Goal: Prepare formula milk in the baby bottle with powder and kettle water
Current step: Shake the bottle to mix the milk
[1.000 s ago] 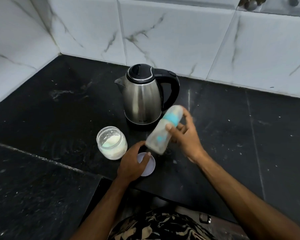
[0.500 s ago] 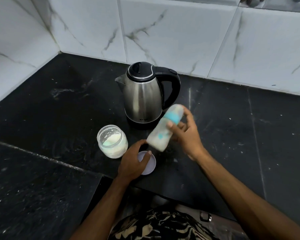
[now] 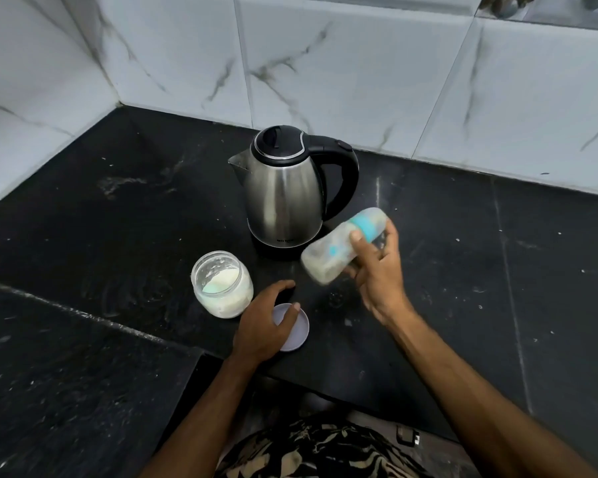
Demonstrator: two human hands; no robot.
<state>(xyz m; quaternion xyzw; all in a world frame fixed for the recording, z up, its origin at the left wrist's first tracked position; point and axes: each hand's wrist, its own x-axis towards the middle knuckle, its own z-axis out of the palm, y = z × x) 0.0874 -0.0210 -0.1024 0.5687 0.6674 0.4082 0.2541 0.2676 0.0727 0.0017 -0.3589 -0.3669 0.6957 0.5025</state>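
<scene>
From the head view, the right hand (image 3: 377, 270) grips the baby bottle (image 3: 342, 246) around its middle, holding it tilted above the black desk (image 3: 118, 219), just in front of the steel kettle (image 3: 283, 194); the bottle is blurred. The left hand (image 3: 263, 322) rests with loosely spread fingers on a round pale lid (image 3: 296, 334) lying flat on the desk. Just left of it stands an open jar (image 3: 221, 282) with white powder inside.
</scene>
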